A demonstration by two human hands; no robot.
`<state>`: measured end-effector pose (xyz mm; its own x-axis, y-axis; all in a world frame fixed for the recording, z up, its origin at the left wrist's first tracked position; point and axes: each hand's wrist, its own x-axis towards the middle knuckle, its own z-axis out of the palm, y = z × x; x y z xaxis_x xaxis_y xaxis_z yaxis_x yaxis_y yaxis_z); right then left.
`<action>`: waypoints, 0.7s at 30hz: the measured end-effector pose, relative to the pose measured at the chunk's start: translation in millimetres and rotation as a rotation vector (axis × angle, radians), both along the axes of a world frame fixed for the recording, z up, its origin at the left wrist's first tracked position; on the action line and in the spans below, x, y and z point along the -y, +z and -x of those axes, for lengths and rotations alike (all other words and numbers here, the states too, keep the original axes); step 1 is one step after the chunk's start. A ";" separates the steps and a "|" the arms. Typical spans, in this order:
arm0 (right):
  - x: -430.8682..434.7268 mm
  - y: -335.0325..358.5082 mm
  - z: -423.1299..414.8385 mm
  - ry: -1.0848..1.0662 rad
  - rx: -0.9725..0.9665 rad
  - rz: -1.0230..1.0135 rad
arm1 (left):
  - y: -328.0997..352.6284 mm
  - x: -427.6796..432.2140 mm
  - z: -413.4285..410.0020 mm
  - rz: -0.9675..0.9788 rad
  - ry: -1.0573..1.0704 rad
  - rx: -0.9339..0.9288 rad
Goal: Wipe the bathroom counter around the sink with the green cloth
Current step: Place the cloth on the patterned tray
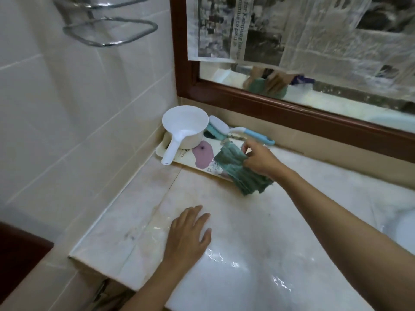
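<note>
1. The right hand point(258, 161) pinches the bunched green cloth point(238, 171) between thumb and fingers. The cloth hangs over the near edge of a flowered tray point(202, 159). Its lower folds reach down to the table point(247, 232), but whether they rest on it cannot be told.
2. The left hand point(190, 234) lies flat on the table near the front, fingers straight, grasping nothing.
3. Step in hand, as judged: the cloth is gathered up for use, and wiping of this stretch has not begun. The sink point(402, 230) shows only at the right edge.
4. The next move calls for spreading the cloth under the palm, pressing it flat to the table and sweeping toward the sink. A white scoop point(184, 126) on the tray and a brush point(219, 129) just beside it occupy the back corner, so the cloth must go round them.
5. Writing: a newspaper point(215, 28) covers the mirror point(336, 104). Its sideways headline seems to read in part "Kampung" and "continue to pour in"; the rest is too blurred to read. No brand is legible.
</note>
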<state>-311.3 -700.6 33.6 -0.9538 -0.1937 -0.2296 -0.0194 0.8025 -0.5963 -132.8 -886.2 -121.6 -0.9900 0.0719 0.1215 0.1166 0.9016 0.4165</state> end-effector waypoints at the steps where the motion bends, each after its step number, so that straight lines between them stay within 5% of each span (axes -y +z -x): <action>1: 6.3 -1.6 14.5 0.030 -0.017 -0.039 | -0.5 -0.1 1.4 -0.007 -0.002 -0.005; 10: 39.4 -53.7 93.9 0.339 0.084 -0.406 | -7.7 -0.9 3.4 0.016 -0.015 -0.026; 16: 40.4 -96.0 68.4 0.103 -0.210 -0.554 | -11.4 0.3 4.5 0.019 -0.021 -0.012; 21: 47.6 -127.0 19.6 0.026 -0.186 -0.482 | -11.8 -0.6 6.1 0.013 -0.008 -0.035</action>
